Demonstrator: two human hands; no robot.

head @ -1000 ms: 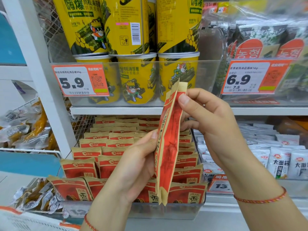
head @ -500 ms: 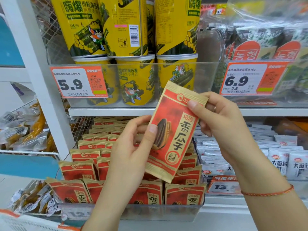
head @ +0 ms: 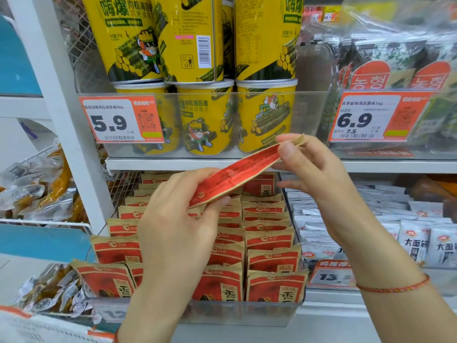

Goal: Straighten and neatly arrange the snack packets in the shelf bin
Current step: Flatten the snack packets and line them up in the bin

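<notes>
Nearest to me is the clear shelf bin (head: 247,314), and its front row holds 3 red packets (head: 275,285) standing upright with faces toward me; more rows of the same packet stand behind them, going far into the shelf. I judge the step in hand is to turn 1 loose packet to the right orientation and put it back in a row. To do it well, I would bring the packet upright, printed face to the front, the sealed top edge up, and then slide it down into a gap so that its top is level with its neighbours and it does not push them over.

Above the bin, my left hand (head: 180,216) is closed around the lower left end of the held packet (head: 237,174); the thumb is on top and the other fingers are curled under it. The packet lies nearly flat and edge-on to me, rising from lower left to upper right, well above the rows and not touching them.

My right hand (head: 309,169) pinches the upper right end of this packet between thumb and forefinger; the remaining fingers are loosely spread and hold nothing.

Farther away, on the upper shelf, yellow canisters (head: 205,125) stand behind a 5.9 price tag (head: 118,120).
</notes>
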